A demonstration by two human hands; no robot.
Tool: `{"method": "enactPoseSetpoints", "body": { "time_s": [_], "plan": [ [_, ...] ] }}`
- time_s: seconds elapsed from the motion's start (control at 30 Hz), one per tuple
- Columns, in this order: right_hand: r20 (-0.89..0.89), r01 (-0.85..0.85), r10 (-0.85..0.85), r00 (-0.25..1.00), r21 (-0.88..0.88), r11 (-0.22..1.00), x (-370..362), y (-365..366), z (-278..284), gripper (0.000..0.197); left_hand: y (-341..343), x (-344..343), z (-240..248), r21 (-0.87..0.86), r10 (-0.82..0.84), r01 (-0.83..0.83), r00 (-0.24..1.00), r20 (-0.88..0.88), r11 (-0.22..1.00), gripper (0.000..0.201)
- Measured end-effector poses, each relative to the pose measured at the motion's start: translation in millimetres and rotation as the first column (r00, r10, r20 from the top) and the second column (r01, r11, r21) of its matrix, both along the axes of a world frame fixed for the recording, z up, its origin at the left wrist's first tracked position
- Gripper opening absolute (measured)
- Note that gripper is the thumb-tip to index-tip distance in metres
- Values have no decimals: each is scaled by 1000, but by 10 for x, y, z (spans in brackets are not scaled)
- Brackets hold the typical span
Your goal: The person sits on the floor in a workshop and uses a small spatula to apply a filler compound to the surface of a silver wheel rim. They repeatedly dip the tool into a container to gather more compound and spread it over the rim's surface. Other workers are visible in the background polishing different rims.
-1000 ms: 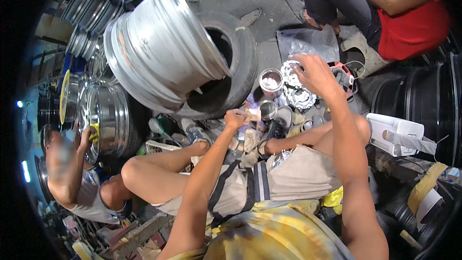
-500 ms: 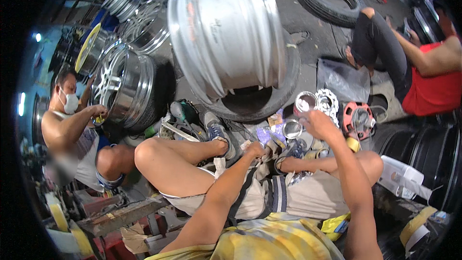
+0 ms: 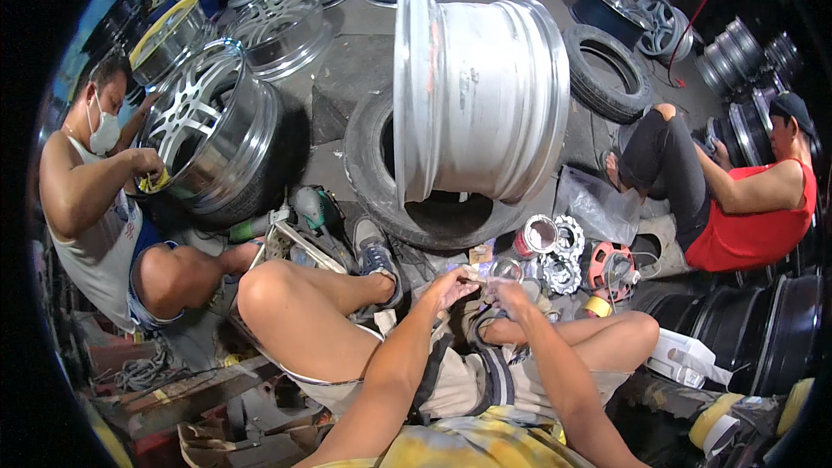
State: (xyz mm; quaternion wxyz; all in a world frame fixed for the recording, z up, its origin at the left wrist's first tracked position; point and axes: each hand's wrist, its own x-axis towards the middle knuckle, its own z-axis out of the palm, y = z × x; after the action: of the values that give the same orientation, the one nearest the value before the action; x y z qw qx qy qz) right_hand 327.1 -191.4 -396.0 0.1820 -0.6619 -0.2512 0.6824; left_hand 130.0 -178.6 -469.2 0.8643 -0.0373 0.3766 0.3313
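Note:
Both my hands meet low over my lap, between my crossed legs. My left hand (image 3: 449,289) has its fingers closed on a small pale piece (image 3: 473,273), too small to tell its kind. Close beside it, my right hand (image 3: 504,294) is pinched, and whatever it may hold is hidden. Beyond them, a large bare-metal wheel rim (image 3: 494,95) rests on its side on a tyre (image 3: 371,175). An open can (image 3: 536,237) of pale material stands on the floor past my right hand, and a clear round container (image 3: 510,270) sits nearer.
Silver toothed rings (image 3: 562,276) and a red reel (image 3: 610,269) lie right of the can. A green power tool (image 3: 314,208) is at left. Co-workers sit on both sides, the left one at a polished wheel (image 3: 247,147). Another tyre (image 3: 607,74) lies behind.
My right hand has come away from beside the can, moving left and nearer to meet my left hand. The whole view has shifted, so the rim appears further right.

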Motion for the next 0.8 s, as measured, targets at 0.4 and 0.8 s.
{"method": "enactPoseSetpoints", "body": {
  "time_s": [0.4,0.8],
  "plan": [
    [-320,322,-371,872,-195,926,-246,-124,-189,14,-122,108,-2,97,-70,95,971,-228,991,17],
    [-305,370,-343,888,32,928,-296,-1,-4,12,50,246,8,140,53,-6,942,-332,990,16]
  ]
}}
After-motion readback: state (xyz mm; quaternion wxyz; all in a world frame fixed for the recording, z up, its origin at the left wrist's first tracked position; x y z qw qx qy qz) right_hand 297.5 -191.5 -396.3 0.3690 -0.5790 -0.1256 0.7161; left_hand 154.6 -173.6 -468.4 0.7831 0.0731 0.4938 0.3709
